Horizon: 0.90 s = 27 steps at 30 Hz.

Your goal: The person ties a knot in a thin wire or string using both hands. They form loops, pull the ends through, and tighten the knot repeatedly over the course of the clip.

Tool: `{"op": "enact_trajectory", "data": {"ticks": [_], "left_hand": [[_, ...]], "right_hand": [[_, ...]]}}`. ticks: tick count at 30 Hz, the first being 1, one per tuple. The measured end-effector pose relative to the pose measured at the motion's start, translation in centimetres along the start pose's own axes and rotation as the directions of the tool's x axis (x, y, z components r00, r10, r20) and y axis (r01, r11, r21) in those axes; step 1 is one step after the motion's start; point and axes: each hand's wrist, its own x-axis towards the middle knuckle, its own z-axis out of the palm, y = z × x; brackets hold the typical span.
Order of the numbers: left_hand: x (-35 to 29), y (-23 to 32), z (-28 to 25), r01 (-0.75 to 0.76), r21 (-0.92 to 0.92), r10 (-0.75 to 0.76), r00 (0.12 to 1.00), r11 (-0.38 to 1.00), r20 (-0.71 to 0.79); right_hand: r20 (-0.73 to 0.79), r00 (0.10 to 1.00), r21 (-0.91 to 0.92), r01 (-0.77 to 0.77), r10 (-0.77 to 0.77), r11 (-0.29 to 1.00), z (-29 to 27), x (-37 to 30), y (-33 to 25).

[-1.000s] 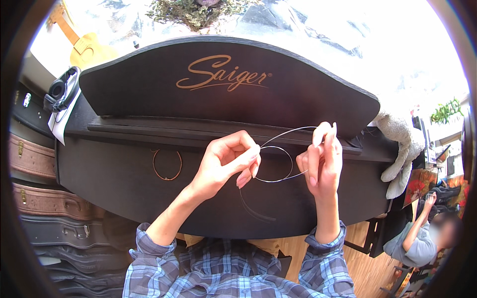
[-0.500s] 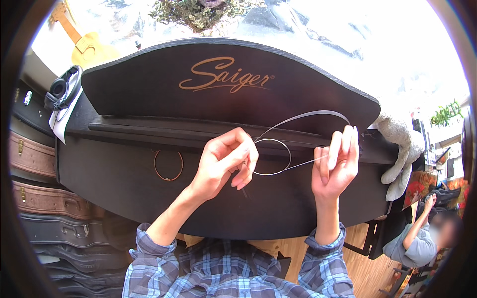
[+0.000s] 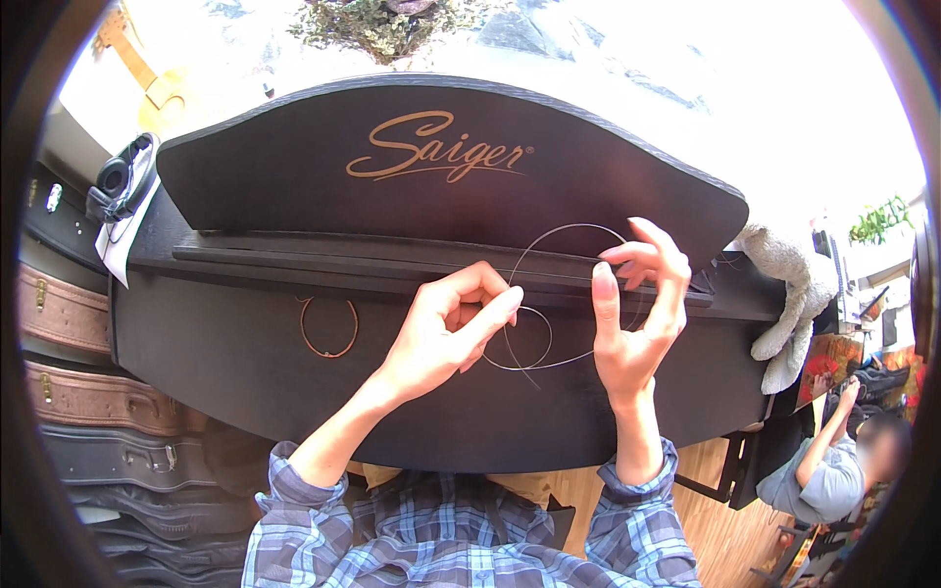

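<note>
A thin silvery metal string, the look of a guitar string, curls above the black tabletop in one large loop and a smaller one. My left hand pinches it between thumb and forefinger, left of the loops. Across the large loop's right side stands my right hand, fingers spread and thumb raised. Part of the string runs behind that hand; I see nothing gripped there. To the left of my left hand, a copper-coloured coiled string lies on the tabletop.
A black upright panel with a ledge rises behind my hands. Headphones and paper sit at the left end, above stacked instrument cases. A grey plush toy hangs at the right end. Another person is at far right.
My right hand has let go of the string, and its fingers have spread. The large loop has drawn in and rounded. My left hand has shifted slightly right and keeps its pinch.
</note>
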Motion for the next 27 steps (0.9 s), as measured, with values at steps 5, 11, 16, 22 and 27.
{"op": "enact_trajectory", "data": {"ticks": [5, 11, 16, 22, 27], "left_hand": [[0.0, -0.1, 0.0, 0.076, 0.071, -0.079, 0.996, 0.995, 0.042], [0.0, -0.2, -0.2, -0.052, -0.059, 0.056, 0.997, 0.997, 0.058], [-0.2, 0.0, 0.0, -0.136, -0.161, 0.132, 0.991, 0.977, -0.037], [-0.3, 0.3, 0.0, -0.127, 0.030, 0.129, 0.985, 0.992, -0.112], [-0.1, 0.1, 0.3, -0.180, 0.081, 0.190, 0.970, 0.980, -0.149]], "right_hand": [[0.160, 0.976, 0.141, -0.167, 0.144, 0.976, 0.1, -0.2, 0.2], [0.075, 0.912, 0.515, -0.382, 0.404, 0.767, -0.9, 0.0, 1.2], [-0.009, 0.915, 0.626, -0.309, 0.403, 0.716, -0.9, 0.2, 1.6], [0.103, 0.919, 0.596, -0.363, 0.380, 0.717, -0.5, 0.0, 1.1], [0.215, 0.941, 0.643, -0.338, 0.262, 0.687, 0.0, -0.5, 1.1]]}}
